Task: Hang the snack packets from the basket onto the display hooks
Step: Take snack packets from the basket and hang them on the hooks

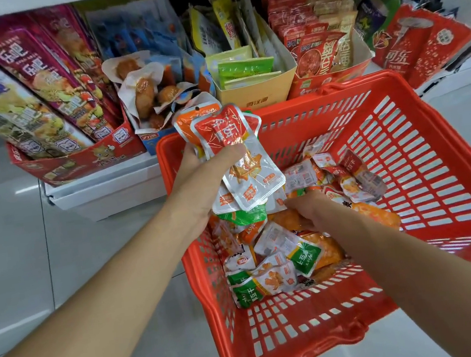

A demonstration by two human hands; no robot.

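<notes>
A red plastic basket [422,153] stands on the floor with several small snack packets [281,265] in red, orange and green lying in it. My left hand [201,177] grips a bunch of red and orange packets [237,154], held upright over the basket's left rim. My right hand [307,208] reaches down into the pile, fingers among the packets; its fingertips are hidden, so what it holds is unclear. No display hooks are visible.
A low white shelf [104,189] behind the basket carries cardboard display boxes of snacks: a red box of long chip packs [76,160], a yellow box [255,91] and red packs at the right [426,45]. Grey tiled floor lies to the left.
</notes>
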